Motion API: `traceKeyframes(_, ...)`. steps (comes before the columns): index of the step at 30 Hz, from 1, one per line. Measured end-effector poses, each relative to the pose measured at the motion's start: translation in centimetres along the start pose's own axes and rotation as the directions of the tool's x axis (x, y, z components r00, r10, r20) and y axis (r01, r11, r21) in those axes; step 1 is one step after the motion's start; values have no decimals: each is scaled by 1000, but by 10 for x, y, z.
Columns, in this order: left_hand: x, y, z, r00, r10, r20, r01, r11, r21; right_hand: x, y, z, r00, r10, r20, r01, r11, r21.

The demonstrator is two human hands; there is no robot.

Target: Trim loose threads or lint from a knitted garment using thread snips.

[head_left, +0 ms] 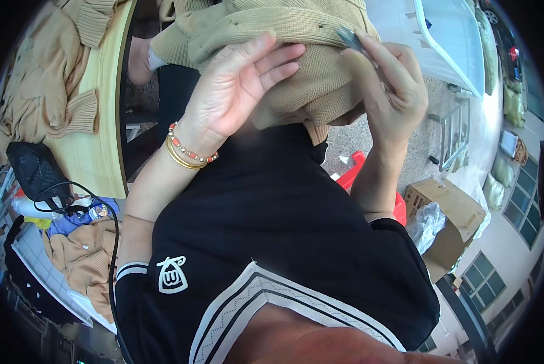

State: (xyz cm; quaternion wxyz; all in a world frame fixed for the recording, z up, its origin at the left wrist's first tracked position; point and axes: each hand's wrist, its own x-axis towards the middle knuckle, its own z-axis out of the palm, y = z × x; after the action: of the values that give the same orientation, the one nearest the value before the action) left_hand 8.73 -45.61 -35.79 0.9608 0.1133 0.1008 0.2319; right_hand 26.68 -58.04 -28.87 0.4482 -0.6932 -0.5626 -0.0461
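A tan knitted cardigan [317,79] lies bunched over my lap, its ribbed button band [284,21] running across the top with small dark buttonholes. My left hand [238,85] is against the band, palm turned up and fingers apart; its thumb overlaps the band and its fingertips lie just below it. Between the thumb and fingers of my right hand [396,91] is a pair of small thread snips [349,39], the grey blades pointing at the band near a buttonhole. The rest of the snips is hidden in that hand.
On the left, a wooden table [102,139] bears more tan knitwear [41,85] and a black pouch [35,173] with a cable. A translucent plastic bin [441,48] stands at far right, with a cardboard box [444,209] and a red plastic seat [353,173] nearer.
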Motion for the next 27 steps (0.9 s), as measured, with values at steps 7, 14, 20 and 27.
traceKeyframes(7,1,6,12,998,19,-54,-13,995,99,-2,2,7,994,-12,110,16,999,-41)
traceKeyframes(14,3,5,17,996,-23,-92,33,993,109,-5,9,12,997,-31,70,36,997,-72)
traceKeyframes(20,-11,17,-4,998,-57,-24,56,997,-55,-12,13,13,969,-243,51,237,967,97)
traceKeyframes(27,-44,28,-23,999,-36,31,35,999,21,-19,32,-24,998,55,-38,-51,992,113)
